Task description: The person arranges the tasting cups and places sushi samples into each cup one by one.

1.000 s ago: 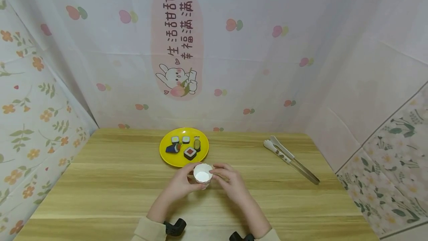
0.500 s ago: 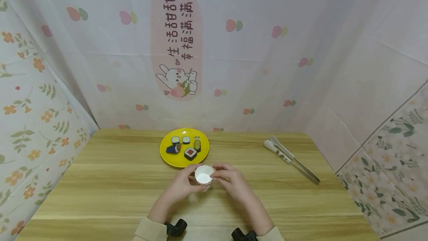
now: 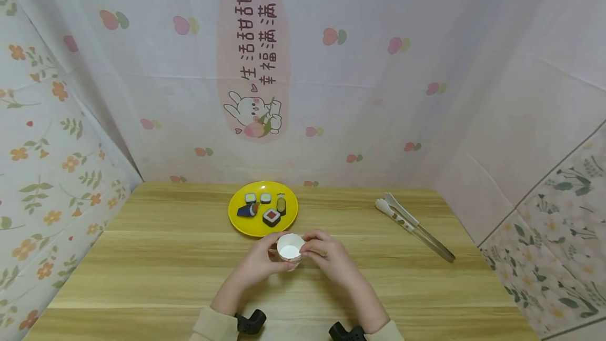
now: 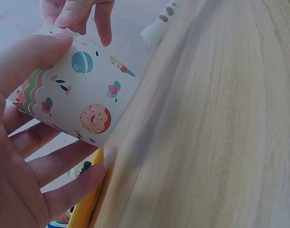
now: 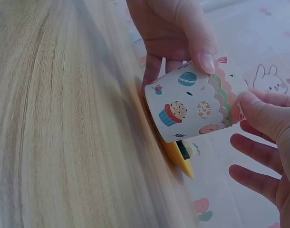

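A nested stack of paper baking cups, printed with cupcakes, doughnuts and macarons, is held over the table with its white inside showing in the head view. Pink, green and white scalloped rims overlap at the stack's mouth. My left hand grips the stack from the side, thumb along the near wall and fingers around the far side. On the other side, my right hand pinches the rim between thumb and index finger, its remaining fingers spread loosely behind, as the right wrist view shows.
Beyond the hands a yellow plate bears several toy sushi pieces, among them a square roll and a dark cone roll. Tongs with pale patterned tips lie at the right. A printed curtain hangs behind the wooden table.
Both hands and the cups have shifted slightly right in the head view, along with the whole scene. The right fingers remain at the rim, and the left hand keeps its hold.
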Action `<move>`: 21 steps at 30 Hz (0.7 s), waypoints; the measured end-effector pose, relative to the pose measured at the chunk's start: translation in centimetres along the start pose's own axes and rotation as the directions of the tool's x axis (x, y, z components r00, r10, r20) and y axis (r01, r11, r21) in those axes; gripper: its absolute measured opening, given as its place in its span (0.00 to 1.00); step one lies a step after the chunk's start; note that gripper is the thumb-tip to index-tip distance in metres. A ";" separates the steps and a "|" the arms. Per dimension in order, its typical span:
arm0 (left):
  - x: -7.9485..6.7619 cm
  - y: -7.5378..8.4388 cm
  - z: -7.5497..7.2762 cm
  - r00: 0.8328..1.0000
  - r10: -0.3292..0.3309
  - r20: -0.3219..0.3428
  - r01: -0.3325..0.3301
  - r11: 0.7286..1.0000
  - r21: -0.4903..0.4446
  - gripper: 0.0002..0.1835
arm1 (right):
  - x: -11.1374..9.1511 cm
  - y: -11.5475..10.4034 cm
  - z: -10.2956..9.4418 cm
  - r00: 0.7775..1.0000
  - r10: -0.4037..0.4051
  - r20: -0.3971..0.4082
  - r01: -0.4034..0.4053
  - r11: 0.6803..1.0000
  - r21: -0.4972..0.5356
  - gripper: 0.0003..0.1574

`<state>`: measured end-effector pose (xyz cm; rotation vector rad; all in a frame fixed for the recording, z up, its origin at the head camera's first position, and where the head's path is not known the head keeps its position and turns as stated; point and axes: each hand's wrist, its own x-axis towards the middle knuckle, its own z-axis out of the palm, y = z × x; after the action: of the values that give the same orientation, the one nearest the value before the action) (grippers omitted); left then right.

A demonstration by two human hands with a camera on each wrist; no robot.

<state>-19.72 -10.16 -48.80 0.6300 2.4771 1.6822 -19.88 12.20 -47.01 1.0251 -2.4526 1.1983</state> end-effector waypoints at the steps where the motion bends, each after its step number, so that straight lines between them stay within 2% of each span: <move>1: 0.0 0.0 0.0 1.000 -0.001 0.001 0.001 1.000 0.002 0.37 | 0.0 0.0 0.0 1.000 -0.008 -0.001 0.008 1.000 -0.001 0.07; 21: 0.1 -0.6 -0.1 1.000 0.018 0.006 -0.019 1.000 0.025 0.37 | 1.0 -1.0 -0.8 1.000 -0.010 -0.002 0.010 0.999 -0.037 0.04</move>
<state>-19.97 -10.40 -49.31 0.6615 2.4994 1.6557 -20.05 11.91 -45.46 1.0241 -2.4553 1.1461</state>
